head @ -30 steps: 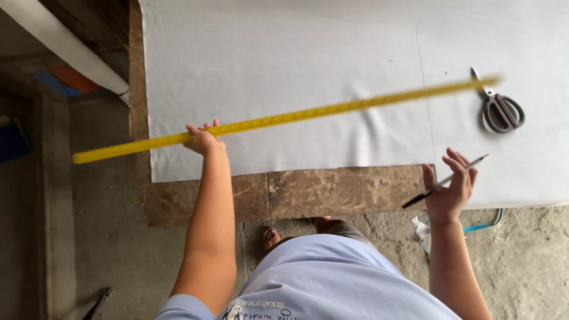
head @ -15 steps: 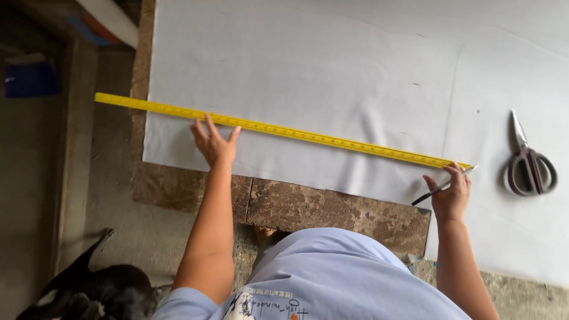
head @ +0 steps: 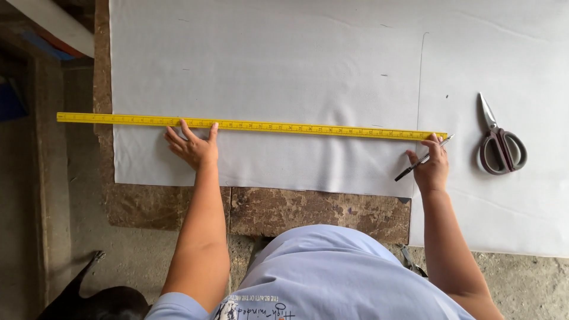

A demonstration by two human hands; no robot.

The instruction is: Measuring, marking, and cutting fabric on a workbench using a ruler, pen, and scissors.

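— Ruler (head: 252, 125) first: where does it lie?

— Long and yellow, it lies flat across the white fabric (head: 296, 65), nearly level from side to side. Its left end sticks out past the cloth's left edge and past the counter (head: 284, 207); its right end stops just beside a faint vertical line drawn on the fabric.

— And the hands?

— The left hand (head: 192, 145) is spread, palm down on the cloth, with its fingertips touching the ruler's near edge about a third of the way along. The right hand (head: 431, 166) sits at the ruler's right end, pinching a dark pen (head: 422, 158) between thumb and fingers. The pen is tilted, its tip up against the end of the ruler. A fingertip seems to rest on the ruler's corner too, though I cannot tell for sure.

— Anything else on the fabric?

— Scissors (head: 499, 142) with grey and dark red handles lie closed to the right of the right hand, well apart from the ruler, blades pointing away from the person.

— What does the fabric rest on?

— A worn wooden counter, brown and flaking, showing along the near and left edges. At the bottom left, on the floor, there is a dark animal (head: 98, 296), only partly in view.
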